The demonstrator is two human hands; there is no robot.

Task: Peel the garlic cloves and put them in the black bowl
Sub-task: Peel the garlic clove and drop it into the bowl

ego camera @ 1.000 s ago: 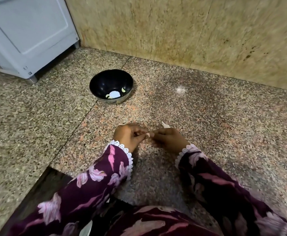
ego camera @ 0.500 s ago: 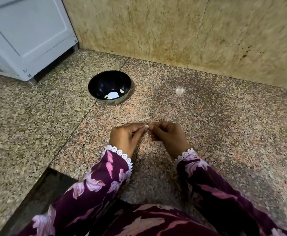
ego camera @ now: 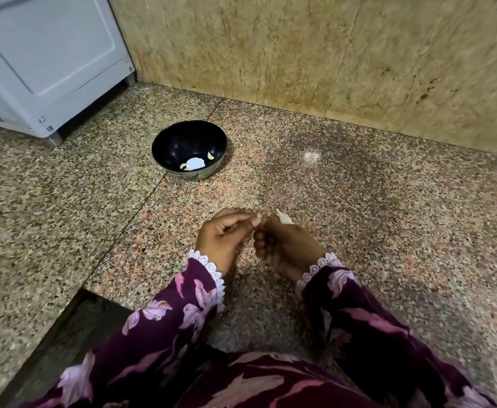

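**One head-worn view, looking forward and down**

The only view is a wide-angle camera on the person's head, tilted steeply down at a speckled stone floor (ego camera: 64, 231). It sits close above the left hand (ego camera: 223, 240) and right hand (ego camera: 285, 245), just below centre. The black bowl (ego camera: 170, 142) lies farther off at 11 o'clock, the wall (ego camera: 300, 54) at 12. No second view shares the scene.

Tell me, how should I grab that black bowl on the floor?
Take the black bowl by its rim, reaching down from above, at the near edge or either side. It stands upright and open, its round walls curve under and would likely slip, and the pale garlic pieces inside lie low, clear of the rim.
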